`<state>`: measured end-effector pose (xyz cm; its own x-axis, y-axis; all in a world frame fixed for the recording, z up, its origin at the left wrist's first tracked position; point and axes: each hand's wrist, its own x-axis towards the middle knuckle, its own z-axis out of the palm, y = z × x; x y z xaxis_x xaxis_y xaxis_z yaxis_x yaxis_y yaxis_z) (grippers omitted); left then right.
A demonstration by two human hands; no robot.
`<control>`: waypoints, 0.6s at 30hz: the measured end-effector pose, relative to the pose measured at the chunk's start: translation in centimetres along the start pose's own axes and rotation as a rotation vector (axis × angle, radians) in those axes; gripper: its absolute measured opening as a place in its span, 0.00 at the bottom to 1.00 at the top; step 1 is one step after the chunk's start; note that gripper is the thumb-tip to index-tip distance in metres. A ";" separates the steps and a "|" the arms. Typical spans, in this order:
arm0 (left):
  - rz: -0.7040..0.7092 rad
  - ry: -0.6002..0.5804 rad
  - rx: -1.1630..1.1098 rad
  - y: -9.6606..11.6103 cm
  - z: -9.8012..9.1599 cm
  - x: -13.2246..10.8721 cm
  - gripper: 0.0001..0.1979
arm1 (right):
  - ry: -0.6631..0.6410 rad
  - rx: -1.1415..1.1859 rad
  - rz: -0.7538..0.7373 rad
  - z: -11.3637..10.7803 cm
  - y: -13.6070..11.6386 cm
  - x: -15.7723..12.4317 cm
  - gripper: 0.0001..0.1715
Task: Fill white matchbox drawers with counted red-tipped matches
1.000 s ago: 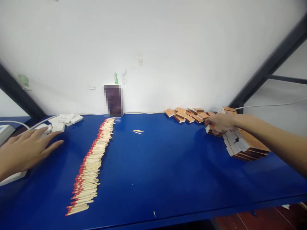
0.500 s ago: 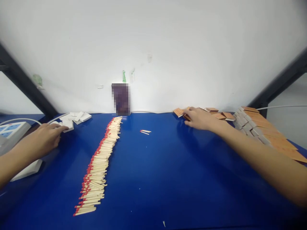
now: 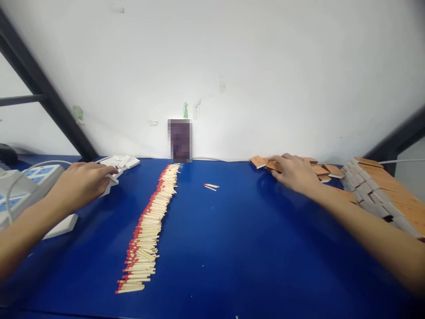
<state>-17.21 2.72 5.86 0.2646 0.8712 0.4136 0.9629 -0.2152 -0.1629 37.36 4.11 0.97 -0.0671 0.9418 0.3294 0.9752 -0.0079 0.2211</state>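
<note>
A long row of red-tipped matches (image 3: 151, 221) runs down the blue table (image 3: 232, 248). My left hand (image 3: 81, 184) rests on a small pile of white inner trays (image 3: 121, 164) at the far left, fingers curled over one. My right hand (image 3: 294, 170) lies on a scatter of orange matchbox sleeves (image 3: 323, 169) at the far right, fingers bent down onto one. Whether either hand has lifted anything is hidden. A slanted stack of orange sleeves (image 3: 381, 190) leans beside my right forearm.
Two loose matches (image 3: 211, 186) lie mid-table. A white power strip (image 3: 23, 186) with a cable sits at the left edge, a flat white tray (image 3: 61, 226) in front of it. A blurred dark object (image 3: 179, 140) stands against the white wall. Dark frame struts rise at both sides.
My right hand has left the slanted stack and moved left onto the scattered orange sleeves. My left hand has slid forward onto the white trays. The view has shifted left.
</note>
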 end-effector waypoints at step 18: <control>0.706 -0.287 -0.468 19.6 -1.4 -1.7 0.09 | 0.128 0.156 -0.342 -2.6 -9.8 -3.5 0.14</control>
<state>1.33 -3.59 3.19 0.8411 0.5306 0.1048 0.5199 -0.8466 0.1137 27.54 0.03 0.03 -0.4098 0.8315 0.3751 0.9117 0.3597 0.1987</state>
